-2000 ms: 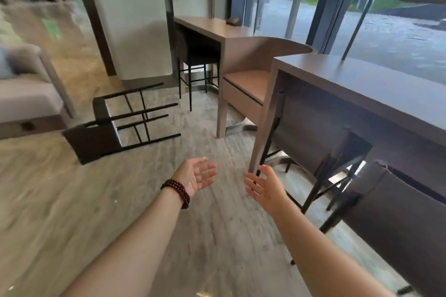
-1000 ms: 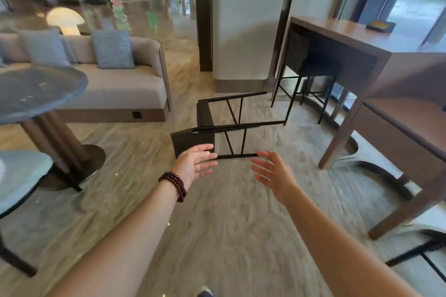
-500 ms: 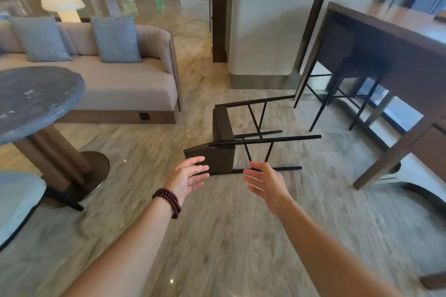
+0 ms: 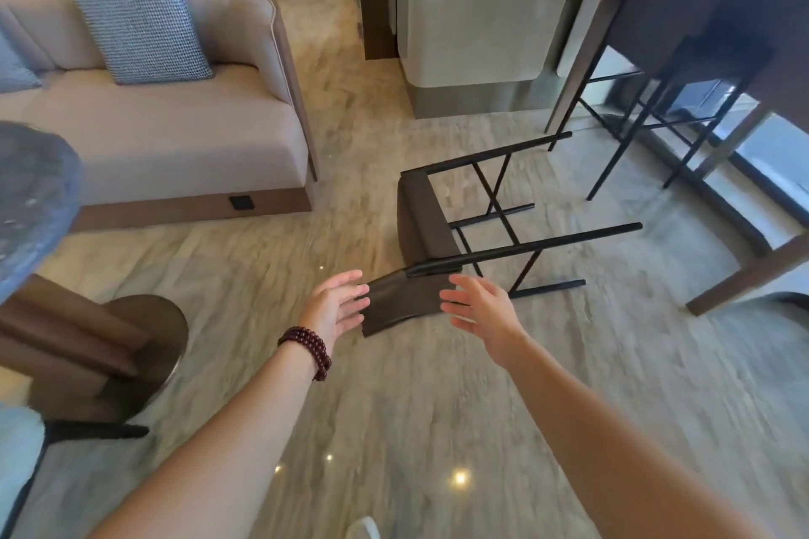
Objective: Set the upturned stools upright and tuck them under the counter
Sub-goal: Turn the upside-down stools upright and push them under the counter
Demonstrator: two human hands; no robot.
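**Tipped stool and its surroundings.** The tipped stool [image 4: 422, 223] lies on its side on the marble floor [image 4: 394, 429]. Its dark seat and low back are toward you, and its four black legs point right.

- **Left hand:** Your left hand [image 4: 335, 306], with a bead bracelet [image 4: 306, 348] at the wrist, reaches to the left edge of the stool's back. The fingers are straight and slightly spread; whether the tips touch the back cannot be told.
- **Right hand:** Your right hand [image 4: 479, 309] hovers at the right edge of the back, fingers straight and fanned apart, holding nothing.
- **Right of the stool:** The counter [image 4: 582, 35] stands here, one of its legs just past the tip of the stool's uppermost leg. A second stool [image 4: 718, 57] stands upright beneath it.
- **Behind the stool:** A pale pillar [image 4: 473, 13] rises.
- **Left of the stool:** A beige sofa [image 4: 175, 136] carries a checked cushion [image 4: 140, 22]. Nearer you on that side is a round table [image 4: 30, 197] on a pedestal base.
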